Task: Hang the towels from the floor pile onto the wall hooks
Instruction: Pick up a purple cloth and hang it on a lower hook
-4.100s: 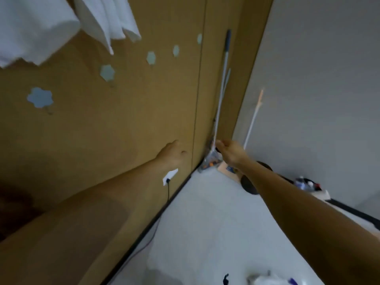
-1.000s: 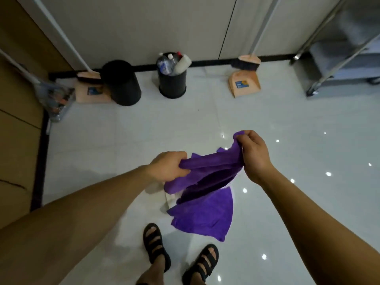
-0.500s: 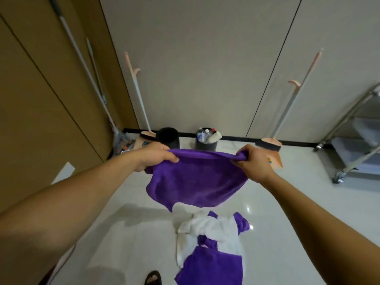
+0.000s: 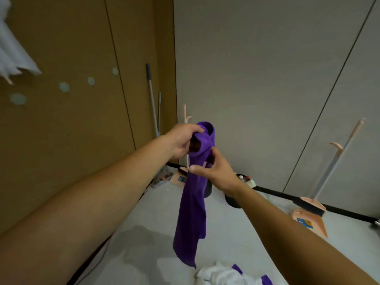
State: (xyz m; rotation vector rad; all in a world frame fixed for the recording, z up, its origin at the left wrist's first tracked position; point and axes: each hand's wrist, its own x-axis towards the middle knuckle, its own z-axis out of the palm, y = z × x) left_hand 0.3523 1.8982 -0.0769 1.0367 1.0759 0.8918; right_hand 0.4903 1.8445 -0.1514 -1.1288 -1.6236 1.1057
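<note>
Holding the towel (image 4: pixel 193 206) up in the air, clear of the floor, top end bunched, long axis straight down, lower end dangling loose. Gripping the bunched top with the left hand (image 4: pixel 182 141), fingers curled round the cloth. Gripping the towel just below that with the right hand (image 4: pixel 214 170), thumb laid across the front, fingertips hidden behind the cloth.

Up and to the left of the towel, well apart from it: hooks (image 4: pixel 64 87) in a row on the wall (image 4: pixel 72 140), blurred, seemingly bare. Further up-left of the towel, at the frame's edge: a white towel (image 4: pixel 14 56) already hung. Straight below the towel: the pile (image 4: pixel 222 274), white and purple cloth left on the floor. Behind the towel, in the corner: a mop handle (image 4: pixel 151 99) leaning upright.

Judged as mid-step: towel gathered for hanging, not yet brought to a hook. Likely to turn on carrying the bunched top up and leftward; left hand uppermost and nearer the hooks, so best placed to lead, right hand to steady the hanging length. Worth watching the loose tail near the pile.
</note>
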